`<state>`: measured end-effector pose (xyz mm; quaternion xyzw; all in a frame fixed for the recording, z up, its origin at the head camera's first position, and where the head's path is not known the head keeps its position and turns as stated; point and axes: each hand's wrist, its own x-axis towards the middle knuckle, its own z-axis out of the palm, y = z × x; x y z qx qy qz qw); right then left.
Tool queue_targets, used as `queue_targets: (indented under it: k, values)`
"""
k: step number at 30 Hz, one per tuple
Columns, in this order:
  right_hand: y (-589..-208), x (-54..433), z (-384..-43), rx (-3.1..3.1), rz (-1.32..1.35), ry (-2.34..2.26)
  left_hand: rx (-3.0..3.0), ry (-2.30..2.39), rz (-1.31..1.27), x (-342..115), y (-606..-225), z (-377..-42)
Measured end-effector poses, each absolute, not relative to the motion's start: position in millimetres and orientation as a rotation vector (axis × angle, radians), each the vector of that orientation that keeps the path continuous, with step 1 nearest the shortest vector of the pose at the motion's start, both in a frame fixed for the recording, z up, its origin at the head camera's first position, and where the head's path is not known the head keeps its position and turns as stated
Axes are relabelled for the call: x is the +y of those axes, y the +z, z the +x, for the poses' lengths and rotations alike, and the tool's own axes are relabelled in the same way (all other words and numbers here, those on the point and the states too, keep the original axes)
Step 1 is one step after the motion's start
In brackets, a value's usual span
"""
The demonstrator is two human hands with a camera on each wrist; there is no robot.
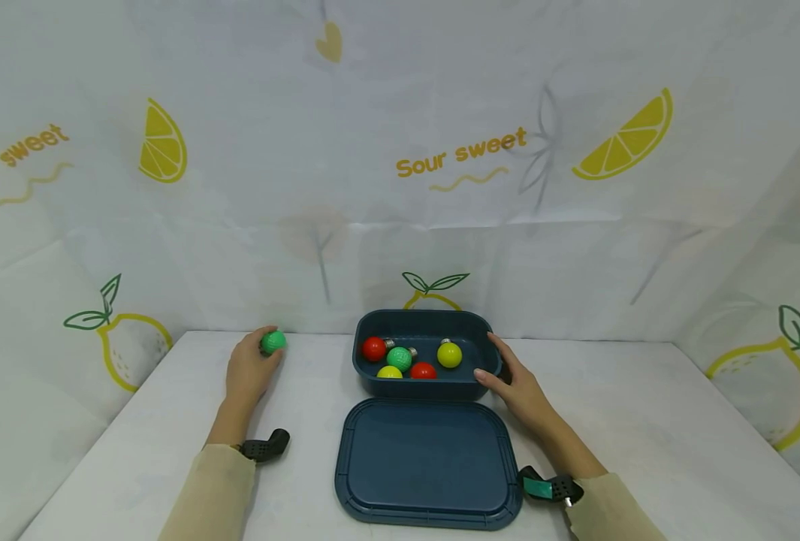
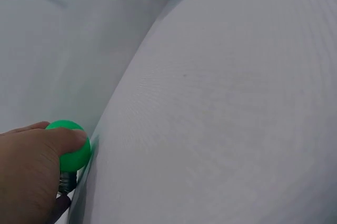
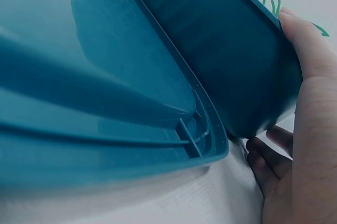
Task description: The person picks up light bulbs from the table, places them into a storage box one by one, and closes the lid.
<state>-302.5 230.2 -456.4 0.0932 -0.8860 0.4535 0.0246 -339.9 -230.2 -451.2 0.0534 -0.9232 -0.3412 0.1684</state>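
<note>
My left hand [image 1: 246, 370] pinches a green light bulb [image 1: 273, 343] at the back left of the table. In the left wrist view the bulb's round green globe [image 2: 78, 156] shows beside the thumb, its screw base [image 2: 67, 183] pointing down. A dark blue plastic box [image 1: 413, 388] stands uncovered at the back centre, with several red, green and yellow bulbs lying in it. My right hand [image 1: 524, 392] grips the box's right end, thumb at the near rim. In the right wrist view the other fingers [image 3: 263, 169] curl under the box's outer corner.
A dark blue lid [image 1: 430, 462] lies flat in front of the box, close to its near wall. The table [image 1: 305, 481] has a white cover. Behind it hangs a white cloth [image 1: 251, 248] printed with lemons and lettering. Each wrist wears a black strap.
</note>
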Motion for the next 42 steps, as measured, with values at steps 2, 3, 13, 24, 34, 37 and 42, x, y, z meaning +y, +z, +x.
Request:
queue_targets:
  k: [2, 3, 13, 24, 34, 37, 42]
  values:
    - [-456.4, 230.2, -302.4, -2.74, 0.291, 1.4, -2.626, -0.971, 0.152, -229.9, -451.1, -340.0]
    - [-456.3, 230.2, -302.3, -2.74, 0.293, 1.399, -2.625, -0.971, 0.151, -229.9, -451.2, -340.0]
    - [-455.6, 229.3, -302.4, -2.748, 0.275, 1.394, -2.624, -0.964, 0.147, -230.1, -452.8, -340.3]
    - [-455.8, 229.9, -302.5, -2.753, 0.267, 1.397, -2.612, -0.941, 0.162, -227.3, -449.2, -338.2]
    - [-454.7, 229.3, -302.4, -2.759, 0.265, 1.393, -2.635, -0.872, 0.152, -225.8, -447.7, -338.1]
    - [-454.0, 229.1, -302.1, -2.759, 0.265, 1.392, -2.639, -0.859, 0.148, -225.6, -448.5, -338.6]
    - [-453.8, 229.1, -301.5, -2.758, 0.269, 1.388, -2.639, -0.849, 0.152, -225.6, -449.6, -339.3]
